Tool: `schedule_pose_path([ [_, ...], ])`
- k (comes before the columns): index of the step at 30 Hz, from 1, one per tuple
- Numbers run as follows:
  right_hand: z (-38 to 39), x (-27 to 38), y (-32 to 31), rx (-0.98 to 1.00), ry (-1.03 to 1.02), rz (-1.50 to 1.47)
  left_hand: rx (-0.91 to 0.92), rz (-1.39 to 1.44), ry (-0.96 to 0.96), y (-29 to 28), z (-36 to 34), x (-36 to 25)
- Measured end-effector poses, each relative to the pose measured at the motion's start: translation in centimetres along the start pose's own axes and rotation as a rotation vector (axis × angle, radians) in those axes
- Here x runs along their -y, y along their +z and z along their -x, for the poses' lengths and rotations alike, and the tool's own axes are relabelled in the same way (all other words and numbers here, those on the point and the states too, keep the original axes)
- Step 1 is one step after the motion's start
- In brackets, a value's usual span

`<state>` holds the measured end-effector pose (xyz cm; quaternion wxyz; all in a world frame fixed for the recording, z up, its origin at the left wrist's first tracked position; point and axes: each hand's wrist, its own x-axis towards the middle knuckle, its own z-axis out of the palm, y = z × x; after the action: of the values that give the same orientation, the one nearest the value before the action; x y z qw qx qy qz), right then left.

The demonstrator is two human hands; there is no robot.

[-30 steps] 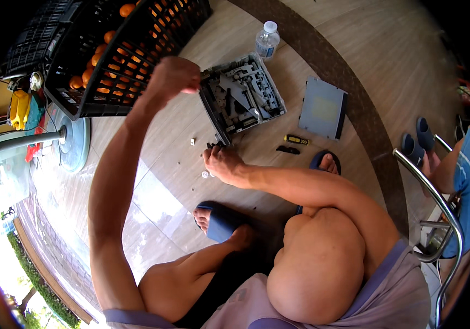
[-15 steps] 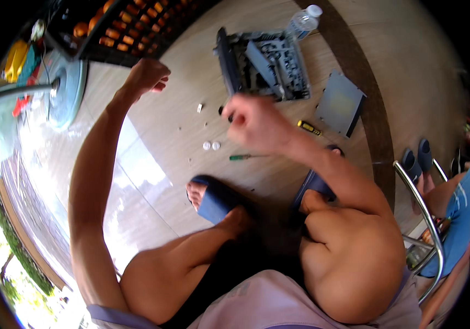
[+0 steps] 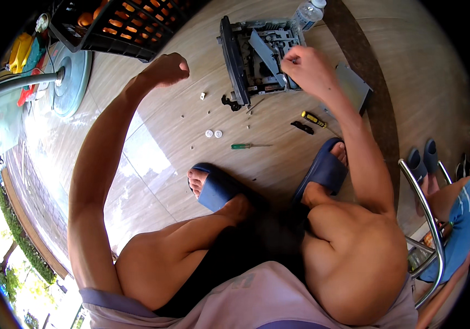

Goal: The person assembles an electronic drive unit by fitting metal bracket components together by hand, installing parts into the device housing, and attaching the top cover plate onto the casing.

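An opened electronic device (image 3: pixel 235 60), a metal box with a dark front panel and exposed insides, sits on the floor. My right hand (image 3: pixel 306 66) is over its right side, fingers curled together, anything in them too small to make out. My left hand (image 3: pixel 166 68) is curled left of the device, apart from it; its grip is partly hidden. Below the device lie a small black part (image 3: pixel 230 102), two white discs (image 3: pixel 214 134), tiny loose pieces, a green screwdriver (image 3: pixel 241 146), a yellow screwdriver (image 3: pixel 311 117) and a black strip (image 3: pixel 302 126). A metal plate (image 3: pixel 355 82) lies behind my right forearm.
A black crate of orange fruit (image 3: pixel 125 24) stands upper left, beside a round stand base (image 3: pixel 73 93). A water bottle (image 3: pixel 307 16) is behind the device. My slippered feet are in front. At right, another person's legs (image 3: pixel 440 200) show beside a tubular chair frame (image 3: pixel 424 192).
My right hand has left the panel's lower end and moved up and right over the device. The small black part now shows on the floor. My left hand has drawn away from the device.
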<state>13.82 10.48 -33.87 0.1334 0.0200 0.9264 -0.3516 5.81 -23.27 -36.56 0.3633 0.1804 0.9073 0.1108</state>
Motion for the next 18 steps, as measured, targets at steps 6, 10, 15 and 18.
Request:
schedule_pose_path([
  [6,4.5,-0.6,-9.9,0.200,-0.093,-0.127,-0.084,-0.035,0.023,-1.4,-1.4,0.3],
  [10,9.6,7.6,-20.1,0.380,-0.120,-0.243,-0.026,-0.460,0.050,-0.5,-3.1,1.8],
  [15,12.7,20.0,-32.1,0.204,-1.078,0.010,-0.036,-0.244,0.154,0.5,-5.3,2.1],
  [18,18.7,23.2,-34.8,0.271,-1.164,0.183,0.011,-0.276,0.180,1.1,-6.8,4.1],
])
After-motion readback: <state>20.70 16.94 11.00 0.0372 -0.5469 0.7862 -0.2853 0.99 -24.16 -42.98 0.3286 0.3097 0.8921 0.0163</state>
